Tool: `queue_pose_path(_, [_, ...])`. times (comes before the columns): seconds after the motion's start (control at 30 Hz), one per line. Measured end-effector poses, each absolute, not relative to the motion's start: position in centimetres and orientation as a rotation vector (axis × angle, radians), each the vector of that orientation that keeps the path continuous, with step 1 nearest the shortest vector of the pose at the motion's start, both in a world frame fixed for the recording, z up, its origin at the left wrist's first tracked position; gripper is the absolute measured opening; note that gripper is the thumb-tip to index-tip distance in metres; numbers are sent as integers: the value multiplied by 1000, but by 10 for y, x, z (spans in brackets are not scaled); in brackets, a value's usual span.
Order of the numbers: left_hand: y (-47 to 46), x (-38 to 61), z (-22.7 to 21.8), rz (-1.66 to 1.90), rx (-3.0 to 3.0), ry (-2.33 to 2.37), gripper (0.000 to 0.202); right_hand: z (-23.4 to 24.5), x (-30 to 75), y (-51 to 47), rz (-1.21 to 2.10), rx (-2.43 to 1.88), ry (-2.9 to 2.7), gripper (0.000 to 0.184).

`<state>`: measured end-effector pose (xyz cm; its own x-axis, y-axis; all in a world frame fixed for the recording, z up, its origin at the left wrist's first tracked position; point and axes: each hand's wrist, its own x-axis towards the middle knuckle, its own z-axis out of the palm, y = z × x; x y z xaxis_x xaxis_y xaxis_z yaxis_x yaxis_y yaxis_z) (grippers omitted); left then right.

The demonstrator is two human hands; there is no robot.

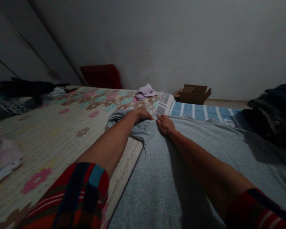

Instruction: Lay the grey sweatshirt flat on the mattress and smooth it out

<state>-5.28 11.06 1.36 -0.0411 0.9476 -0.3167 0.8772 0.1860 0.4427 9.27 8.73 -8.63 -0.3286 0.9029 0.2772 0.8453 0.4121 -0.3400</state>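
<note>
A grey T-shirt (154, 178) lies spread over the bed, its neckline along the far edge and its left sleeve bunched up. My left hand (143, 114) pinches the cloth near the shoulder seam, its thumb and fingers drawn together beside the crumpled sleeve. Close by on the right, my right hand (166, 125) has its fingers curled on the same shoulder, gripping the fabric. Only a narrow gap parts the two hands. Shirt cloth under the fingers is partly hidden.
A flowered mat (85, 133) covers the left side; a blue striped cloth (200, 111) shows beyond the shirt. A lilac folded cloth (145, 92), an open cardboard box (193, 95) and a red object (101, 76) are near the wall. Dark clothes (276, 111) are stacked right.
</note>
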Motion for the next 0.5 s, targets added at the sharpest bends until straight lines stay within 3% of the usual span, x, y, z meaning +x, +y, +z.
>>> queue_pose_path(0.2, [98,-57,31,46,1848,1914,33,-85,92,86,184,-1511,-2253,33])
queue_pose_path(0.5, [88,-70,31,222,1569,1743,17,-85,92,84,171,-1506,-2255,33])
